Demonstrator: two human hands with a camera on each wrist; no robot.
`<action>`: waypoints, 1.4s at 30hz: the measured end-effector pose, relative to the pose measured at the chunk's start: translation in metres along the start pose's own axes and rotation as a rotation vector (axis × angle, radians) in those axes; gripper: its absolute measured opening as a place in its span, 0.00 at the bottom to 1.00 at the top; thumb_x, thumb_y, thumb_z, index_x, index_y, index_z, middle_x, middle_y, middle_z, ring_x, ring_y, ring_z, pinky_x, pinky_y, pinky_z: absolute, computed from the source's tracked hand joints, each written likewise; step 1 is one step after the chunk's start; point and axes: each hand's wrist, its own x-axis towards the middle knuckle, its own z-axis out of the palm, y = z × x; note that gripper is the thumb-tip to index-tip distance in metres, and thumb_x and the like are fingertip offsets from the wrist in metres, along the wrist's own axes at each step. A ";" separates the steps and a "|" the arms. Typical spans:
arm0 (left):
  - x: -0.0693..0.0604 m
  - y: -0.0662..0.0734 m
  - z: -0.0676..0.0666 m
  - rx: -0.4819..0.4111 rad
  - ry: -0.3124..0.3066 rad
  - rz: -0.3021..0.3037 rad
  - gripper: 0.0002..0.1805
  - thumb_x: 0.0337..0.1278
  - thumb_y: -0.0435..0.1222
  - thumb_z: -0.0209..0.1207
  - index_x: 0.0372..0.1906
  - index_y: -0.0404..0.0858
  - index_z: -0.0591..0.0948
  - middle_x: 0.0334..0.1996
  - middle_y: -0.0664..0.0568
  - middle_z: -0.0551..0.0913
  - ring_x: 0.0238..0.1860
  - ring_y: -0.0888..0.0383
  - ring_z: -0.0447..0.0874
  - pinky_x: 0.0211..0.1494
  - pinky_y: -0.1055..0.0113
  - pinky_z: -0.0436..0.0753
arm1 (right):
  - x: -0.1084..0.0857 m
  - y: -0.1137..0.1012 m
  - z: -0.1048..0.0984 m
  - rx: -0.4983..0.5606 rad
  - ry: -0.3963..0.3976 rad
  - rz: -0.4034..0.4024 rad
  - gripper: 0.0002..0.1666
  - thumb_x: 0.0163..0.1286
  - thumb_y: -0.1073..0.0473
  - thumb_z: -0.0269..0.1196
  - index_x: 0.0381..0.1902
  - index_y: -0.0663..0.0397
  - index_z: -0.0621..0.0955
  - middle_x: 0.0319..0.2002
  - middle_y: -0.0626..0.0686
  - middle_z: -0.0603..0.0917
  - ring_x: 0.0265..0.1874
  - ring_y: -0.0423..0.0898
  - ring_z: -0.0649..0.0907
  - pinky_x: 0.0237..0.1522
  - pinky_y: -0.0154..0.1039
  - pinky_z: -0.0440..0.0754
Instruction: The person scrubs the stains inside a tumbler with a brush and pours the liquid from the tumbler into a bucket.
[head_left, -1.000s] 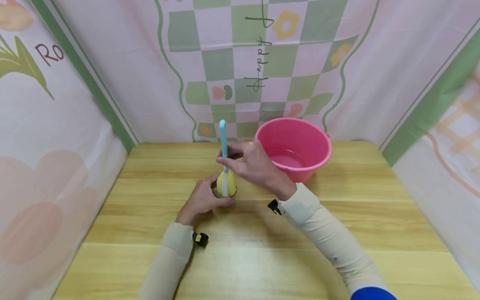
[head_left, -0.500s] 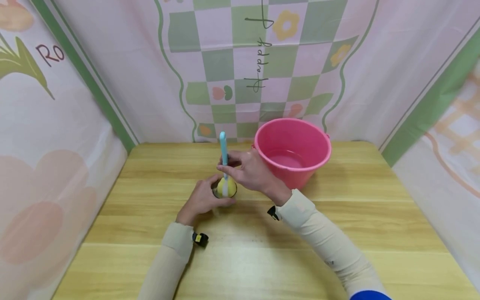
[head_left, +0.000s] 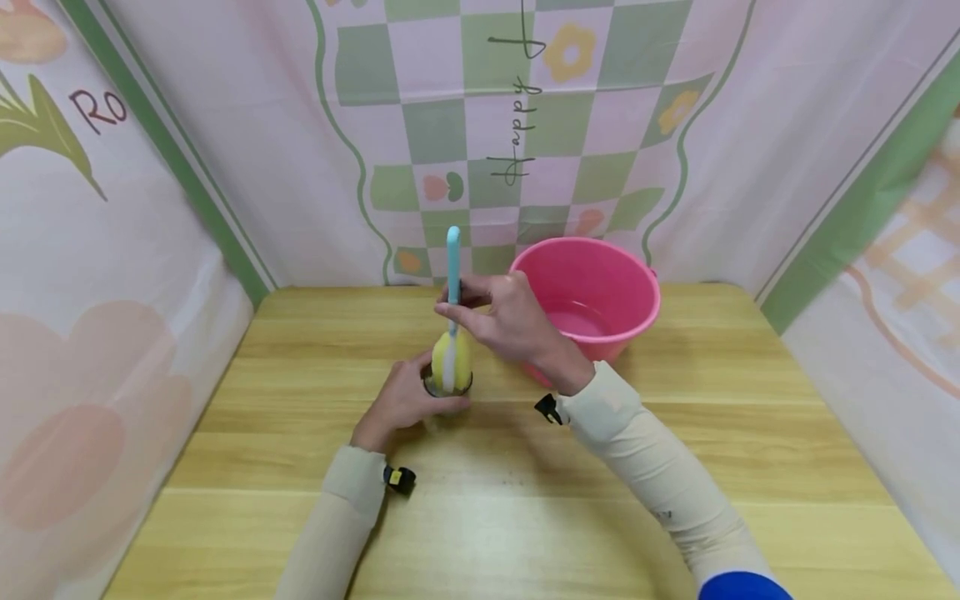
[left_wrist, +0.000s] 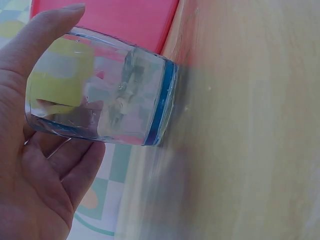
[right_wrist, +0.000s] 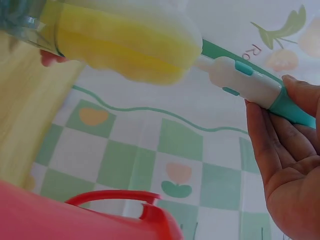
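Observation:
A clear glass with a blue band near its base stands on the wooden table; my left hand grips it round the sides. My right hand pinches the turquoise and white handle of a sponge brush above the glass. The brush's yellow and white sponge head is partly inside the glass mouth, its upper part out above the rim. In the left wrist view, the sponge's yellow lower end shows through the glass wall.
A pink bucket stands at the table's back, right of the glass and close to my right hand and forearm. Printed curtains rise behind the table and along both sides.
My right hand first lowered the brush into the glass, then raised it again, so more of the sponge shows above the rim now. My left hand and the glass have stayed in place.

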 end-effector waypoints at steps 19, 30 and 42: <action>-0.002 0.000 -0.001 0.031 0.003 0.008 0.37 0.46 0.50 0.82 0.64 0.52 0.81 0.42 0.56 0.88 0.43 0.56 0.82 0.49 0.57 0.80 | -0.011 0.016 0.026 -0.042 -0.068 -0.032 0.03 0.71 0.62 0.72 0.38 0.54 0.87 0.35 0.52 0.93 0.39 0.44 0.94 0.44 0.34 0.90; 0.000 -0.001 0.000 0.002 0.015 -0.008 0.29 0.43 0.50 0.84 0.52 0.52 0.83 0.41 0.58 0.88 0.45 0.55 0.84 0.55 0.53 0.81 | 0.003 -0.001 0.011 0.018 -0.006 -0.069 0.04 0.71 0.62 0.72 0.40 0.57 0.88 0.38 0.52 0.94 0.40 0.44 0.93 0.47 0.35 0.90; 0.000 -0.003 0.000 0.058 0.010 0.032 0.40 0.46 0.52 0.82 0.67 0.54 0.79 0.44 0.56 0.88 0.44 0.56 0.84 0.49 0.57 0.83 | -0.010 0.017 0.032 -0.037 -0.093 -0.056 0.03 0.71 0.63 0.72 0.41 0.56 0.88 0.37 0.52 0.94 0.40 0.45 0.94 0.45 0.35 0.90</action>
